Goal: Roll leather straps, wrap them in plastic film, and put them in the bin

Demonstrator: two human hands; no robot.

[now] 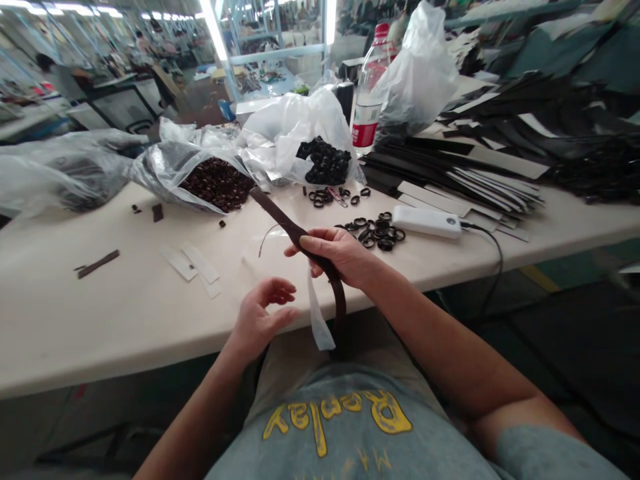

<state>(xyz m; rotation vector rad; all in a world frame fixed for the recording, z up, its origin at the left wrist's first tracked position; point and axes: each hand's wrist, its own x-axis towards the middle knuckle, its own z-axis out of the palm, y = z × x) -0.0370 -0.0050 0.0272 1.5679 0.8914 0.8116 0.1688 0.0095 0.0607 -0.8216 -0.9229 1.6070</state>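
My right hand (336, 255) is closed around a long dark brown leather strap (280, 217), which runs from the table top over the front edge and down toward my lap. A white paper strip (318, 321) hangs from the strap just below that hand. My left hand (261, 317) hovers at the table edge, left of the strip, fingers loosely curled and holding nothing. Several black loops (376, 232) lie on the white table (100, 313) just beyond my right hand.
A clear bag of brown loops (216, 183) and a white bag of black loops (325, 160) sit at the back. White device with cable (426, 221), water bottle (369, 93), stacked dark strips (465, 175), and white paper strips (193, 263) lie around.
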